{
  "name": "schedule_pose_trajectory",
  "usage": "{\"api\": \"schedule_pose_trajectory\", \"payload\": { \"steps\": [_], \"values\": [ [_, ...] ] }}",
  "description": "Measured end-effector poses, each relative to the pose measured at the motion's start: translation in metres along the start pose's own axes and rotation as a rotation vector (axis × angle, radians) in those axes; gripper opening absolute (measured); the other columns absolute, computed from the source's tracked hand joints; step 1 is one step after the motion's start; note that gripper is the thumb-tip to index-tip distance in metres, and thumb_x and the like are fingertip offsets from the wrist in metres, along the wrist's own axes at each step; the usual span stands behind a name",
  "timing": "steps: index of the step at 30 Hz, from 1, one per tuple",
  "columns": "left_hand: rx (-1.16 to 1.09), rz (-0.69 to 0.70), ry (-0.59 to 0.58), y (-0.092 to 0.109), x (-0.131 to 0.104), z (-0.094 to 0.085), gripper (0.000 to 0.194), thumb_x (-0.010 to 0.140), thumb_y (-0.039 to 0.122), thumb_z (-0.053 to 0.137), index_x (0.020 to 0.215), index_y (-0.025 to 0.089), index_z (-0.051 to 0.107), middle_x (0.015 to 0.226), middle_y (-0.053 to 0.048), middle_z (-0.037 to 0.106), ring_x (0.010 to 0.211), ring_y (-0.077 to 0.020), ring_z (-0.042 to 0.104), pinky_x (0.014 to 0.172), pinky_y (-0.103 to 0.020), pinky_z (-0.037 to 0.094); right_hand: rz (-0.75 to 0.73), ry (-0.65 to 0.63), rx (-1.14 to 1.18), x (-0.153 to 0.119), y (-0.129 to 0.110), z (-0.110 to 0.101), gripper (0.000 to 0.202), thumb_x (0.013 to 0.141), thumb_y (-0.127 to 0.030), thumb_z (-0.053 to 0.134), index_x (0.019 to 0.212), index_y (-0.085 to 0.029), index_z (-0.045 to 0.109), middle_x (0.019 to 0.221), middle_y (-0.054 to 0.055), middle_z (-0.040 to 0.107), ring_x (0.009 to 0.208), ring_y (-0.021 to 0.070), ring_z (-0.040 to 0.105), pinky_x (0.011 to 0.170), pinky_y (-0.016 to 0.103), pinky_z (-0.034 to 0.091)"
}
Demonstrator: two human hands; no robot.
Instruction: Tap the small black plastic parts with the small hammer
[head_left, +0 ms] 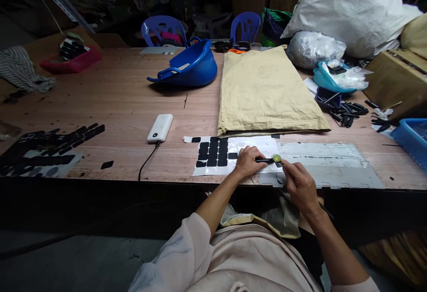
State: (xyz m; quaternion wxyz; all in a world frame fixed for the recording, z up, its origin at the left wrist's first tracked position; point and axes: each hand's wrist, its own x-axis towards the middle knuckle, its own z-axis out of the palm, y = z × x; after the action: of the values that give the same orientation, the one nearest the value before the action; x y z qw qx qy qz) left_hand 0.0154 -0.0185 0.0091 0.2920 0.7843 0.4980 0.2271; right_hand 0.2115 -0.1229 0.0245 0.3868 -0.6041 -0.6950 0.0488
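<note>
My left hand (248, 162) rests at the front of the table, its fingers closed on a slim black stick-like piece (264, 160). At that piece's right end is a small round yellow-green disc (276, 158). My right hand (302, 186) is closed in a pinch beside the disc. A thin dark rod (326, 211) sticks out behind its wrist, so it seems to grip a slender tool, mostly hidden. Under and left of my left hand lies a white backing sheet (213, 170) with rows of black rounded stickers (212, 152).
A grey plastic-covered board (328, 163) lies to the right. Behind are a beige sack (267, 89) and a blue basin (190, 67). A white power bank (160, 127) with a cable lies left. Black parts (348, 113) and a blue tray (412, 138) are far right.
</note>
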Motion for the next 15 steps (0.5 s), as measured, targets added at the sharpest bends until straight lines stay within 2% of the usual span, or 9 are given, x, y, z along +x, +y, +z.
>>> {"api": "schedule_pose_trajectory", "payload": {
  "steps": [4,8,10,12,15],
  "values": [
    [0.009,0.002,0.004,0.0,-0.001,0.0,0.013,0.08,0.029,0.088,0.092,0.026,0.084,0.095,-0.002,0.075,0.1,-0.0248,0.063,0.097,-0.041,0.047,0.024,0.116,-0.062,0.017,0.017,-0.015,0.034,0.105,-0.033,0.054,0.13,-0.028,0.077,0.094,0.005,0.072,0.086,0.0176,0.068,0.079,0.03,0.053],
    [0.026,0.009,0.0,0.001,-0.002,-0.001,0.016,0.079,0.028,0.087,0.095,0.026,0.084,0.096,-0.003,0.075,0.1,-0.0254,0.063,0.096,-0.041,0.047,0.141,0.152,-0.271,0.032,0.055,-0.029,0.034,0.101,-0.035,0.057,0.123,-0.027,0.081,0.095,0.006,0.072,0.083,0.0201,0.066,0.071,0.032,0.048],
    [0.027,0.02,0.0,0.0,-0.001,-0.001,0.018,0.078,0.03,0.089,0.095,0.025,0.084,0.096,-0.004,0.075,0.099,-0.0254,0.064,0.095,-0.04,0.048,0.191,0.153,-0.301,0.034,0.071,-0.032,0.034,0.098,-0.035,0.058,0.12,-0.027,0.082,0.094,0.006,0.072,0.081,0.0202,0.065,0.069,0.032,0.047],
    [0.023,0.033,0.003,0.0,-0.001,-0.001,0.014,0.082,0.032,0.087,0.094,0.025,0.084,0.096,-0.004,0.075,0.097,-0.0249,0.064,0.094,-0.04,0.048,0.211,0.151,-0.245,0.032,0.077,-0.033,0.034,0.096,-0.036,0.059,0.119,-0.026,0.082,0.092,0.006,0.072,0.078,0.0197,0.064,0.072,0.033,0.048],
    [0.01,0.047,0.01,-0.003,-0.001,0.0,0.006,0.089,0.031,0.082,0.092,0.026,0.084,0.093,-0.003,0.076,0.095,-0.0232,0.064,0.093,-0.039,0.046,0.214,0.13,-0.08,0.025,0.067,-0.03,0.034,0.097,-0.038,0.06,0.12,-0.025,0.081,0.092,0.006,0.073,0.076,0.0186,0.064,0.076,0.034,0.052]
  ]
}}
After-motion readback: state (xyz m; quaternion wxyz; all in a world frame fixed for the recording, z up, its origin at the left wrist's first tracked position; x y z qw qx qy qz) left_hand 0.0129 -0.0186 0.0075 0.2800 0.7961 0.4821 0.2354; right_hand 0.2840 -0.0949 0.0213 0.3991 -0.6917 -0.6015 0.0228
